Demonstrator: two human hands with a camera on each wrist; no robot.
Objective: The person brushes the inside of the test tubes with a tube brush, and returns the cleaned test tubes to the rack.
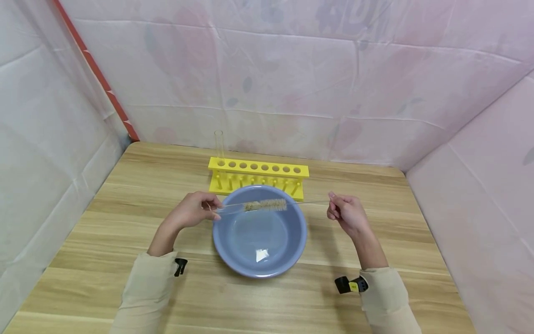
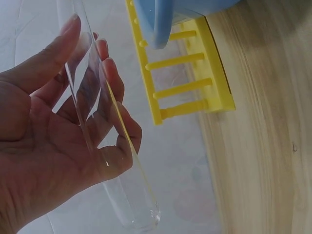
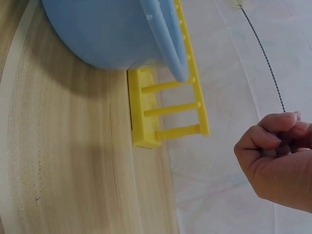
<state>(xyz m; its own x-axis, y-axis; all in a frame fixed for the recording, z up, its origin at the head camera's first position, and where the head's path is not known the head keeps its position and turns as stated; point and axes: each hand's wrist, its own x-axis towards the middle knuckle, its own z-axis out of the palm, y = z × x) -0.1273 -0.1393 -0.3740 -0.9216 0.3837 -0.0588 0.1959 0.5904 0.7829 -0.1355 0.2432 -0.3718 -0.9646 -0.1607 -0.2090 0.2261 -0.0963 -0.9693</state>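
My left hand (image 1: pixel 193 209) holds a clear glass test tube (image 2: pixel 130 207) lengthwise, with its rounded end toward the wrist. The tube lies nearly level over the left rim of the blue basin (image 1: pixel 258 270). My right hand (image 1: pixel 349 214) pinches the thin twisted wire handle (image 3: pixel 265 58) of a test tube brush (image 1: pixel 275 204), to the right of the basin. The pale bristles hang above the basin. Their left part looks narrower and seems to be inside the tube's mouth, while the right part is outside.
Behind the basin stands a yellow test tube rack (image 1: pixel 258 167), partly hidden by it. Another glass test tube (image 1: pixel 219 144) stands upright in the rack's leftmost hole. The basin holds water on the wooden table (image 1: pixel 167 287). Pale printed cloth (image 1: pixel 292 83) hangs around the table.
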